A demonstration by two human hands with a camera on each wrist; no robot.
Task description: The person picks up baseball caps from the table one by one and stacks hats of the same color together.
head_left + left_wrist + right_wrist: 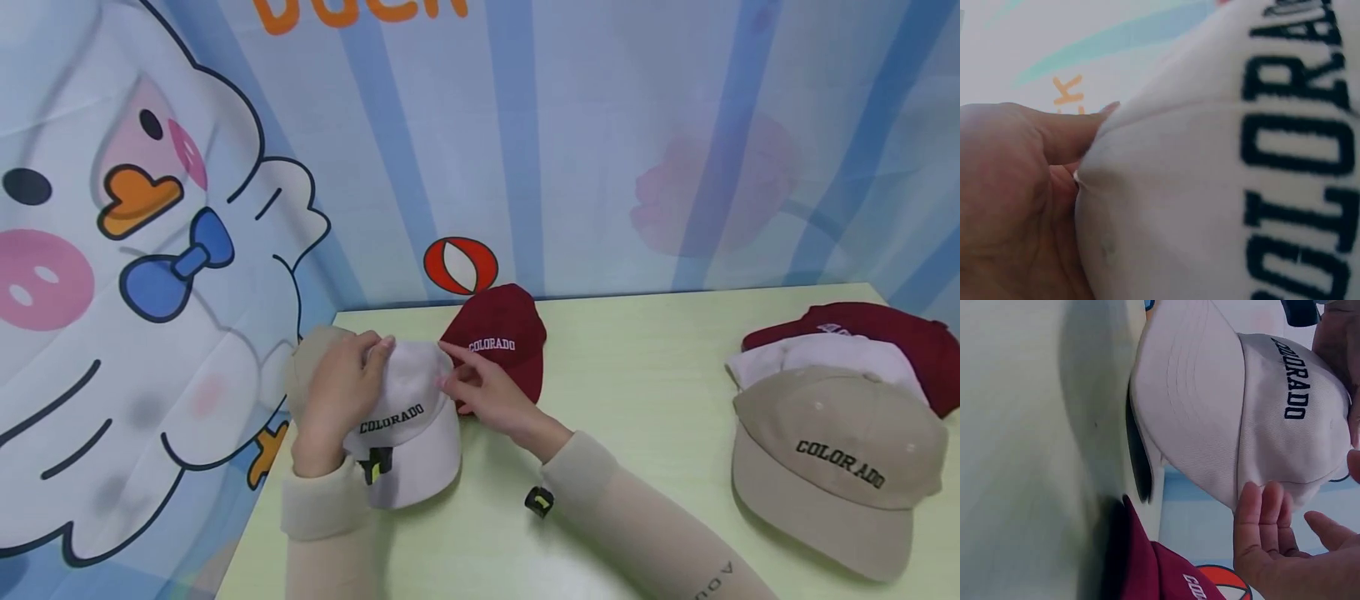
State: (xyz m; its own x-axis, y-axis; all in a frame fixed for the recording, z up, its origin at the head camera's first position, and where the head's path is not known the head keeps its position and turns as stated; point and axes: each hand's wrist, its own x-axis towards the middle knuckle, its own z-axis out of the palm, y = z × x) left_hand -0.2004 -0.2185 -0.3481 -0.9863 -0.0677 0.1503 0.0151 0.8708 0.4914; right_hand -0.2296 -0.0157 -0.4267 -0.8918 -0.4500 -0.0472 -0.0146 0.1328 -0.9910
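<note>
A white baseball cap (411, 379) with dark COLORADO lettering is at the table's left side, its brim toward me. My left hand (347, 392) grips the left of its crown; in the left wrist view the thumb and fingers of that hand (1016, 169) pinch the white fabric (1166, 187). On the other side, the fingertips of my right hand (498, 404) touch the crown. The right wrist view shows several extended fingers (1249, 528) against the cap (1279, 437). Behind it are a maroon cap (525, 333) and a beige cap (306, 360), the latter mostly hidden by my left hand.
On the right of the pale table (637, 375) lie a beige cap (832, 417), a white cap (855, 354) and another maroon cap (892, 325), overlapping one behind another. A printed cloth backdrop (585, 150) rises along the back and left edges.
</note>
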